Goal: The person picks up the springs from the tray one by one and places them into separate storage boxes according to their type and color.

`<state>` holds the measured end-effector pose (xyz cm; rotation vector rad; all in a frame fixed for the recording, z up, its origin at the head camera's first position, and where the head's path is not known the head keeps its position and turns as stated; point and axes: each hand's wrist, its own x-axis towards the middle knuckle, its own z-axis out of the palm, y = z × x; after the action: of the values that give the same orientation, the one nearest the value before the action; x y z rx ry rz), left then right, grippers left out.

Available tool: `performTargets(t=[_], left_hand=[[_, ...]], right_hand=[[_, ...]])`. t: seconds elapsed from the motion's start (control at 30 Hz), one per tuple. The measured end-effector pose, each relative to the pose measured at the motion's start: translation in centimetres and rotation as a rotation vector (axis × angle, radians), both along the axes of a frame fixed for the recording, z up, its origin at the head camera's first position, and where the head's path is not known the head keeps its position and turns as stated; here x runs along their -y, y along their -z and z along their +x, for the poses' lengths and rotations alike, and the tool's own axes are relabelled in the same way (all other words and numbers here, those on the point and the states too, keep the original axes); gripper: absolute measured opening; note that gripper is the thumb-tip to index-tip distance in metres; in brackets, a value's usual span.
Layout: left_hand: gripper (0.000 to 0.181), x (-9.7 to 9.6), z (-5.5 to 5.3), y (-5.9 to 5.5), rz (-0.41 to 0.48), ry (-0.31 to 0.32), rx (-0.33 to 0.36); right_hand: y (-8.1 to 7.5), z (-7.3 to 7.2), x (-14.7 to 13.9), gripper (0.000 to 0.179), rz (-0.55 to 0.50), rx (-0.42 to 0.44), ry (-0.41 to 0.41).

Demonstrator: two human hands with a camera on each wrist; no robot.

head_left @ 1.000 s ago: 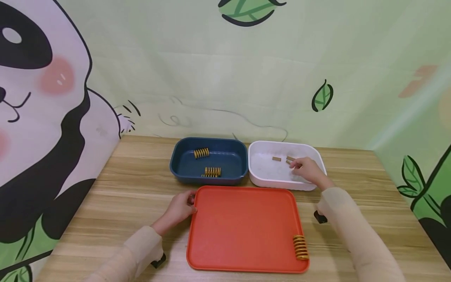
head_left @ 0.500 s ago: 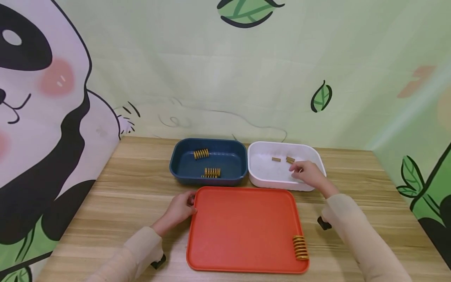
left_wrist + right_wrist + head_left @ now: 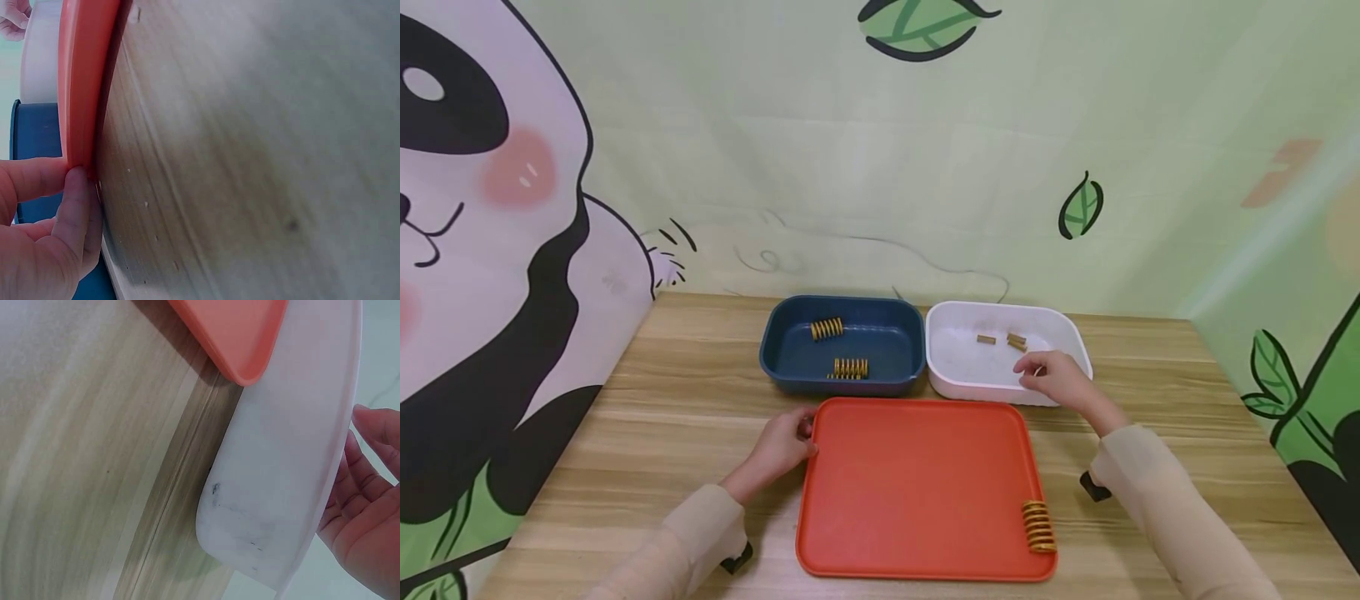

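My left hand [image 3: 780, 442] pinches the upper left edge of a red tray [image 3: 917, 492]; in the left wrist view its fingers [image 3: 75, 187] meet the tray's rim. Over the right part of a white bin [image 3: 958, 383] hovers my right hand [image 3: 1051, 377], its fingers bent and apart from the thumb, with no object showing between them. In the right wrist view, the bin's wall [image 3: 287, 437] covers some of the fingertips. Short brown pegs lie in the bin: one peg [image 3: 987, 339] alone, others [image 3: 1017, 342] close beyond the fingers.
A dark blue bin [image 3: 895, 342] touches or nearly touches the white bin's left side. It holds several gold coil springs [image 3: 827, 328]. Another gold spring [image 3: 1038, 527] lies on the tray's lower right edge. All stand on a wooden table [image 3: 700, 358] before a panda-printed backdrop [image 3: 850, 167].
My right hand has drawn back slightly toward me, away from the brown pegs, so more of them shows. My left hand keeps its place on the tray.
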<state>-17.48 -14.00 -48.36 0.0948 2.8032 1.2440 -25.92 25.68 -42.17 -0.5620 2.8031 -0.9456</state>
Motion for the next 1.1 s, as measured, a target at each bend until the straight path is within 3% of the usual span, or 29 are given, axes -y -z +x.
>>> performTargets(t=[0.47, 1.1], left_hand=[[0.046, 0.0, 0.0, 0.1, 0.006, 0.000, -0.001], [0.049, 0.0, 0.1, -0.1, 0.006, 0.002, 0.007]], right_hand=[[-1.1, 1.2, 0.1, 0.015, -0.013, -0.073, -0.014], [-2.1, 3.1, 0.8, 0.014, 0.004, -0.015, -0.103]])
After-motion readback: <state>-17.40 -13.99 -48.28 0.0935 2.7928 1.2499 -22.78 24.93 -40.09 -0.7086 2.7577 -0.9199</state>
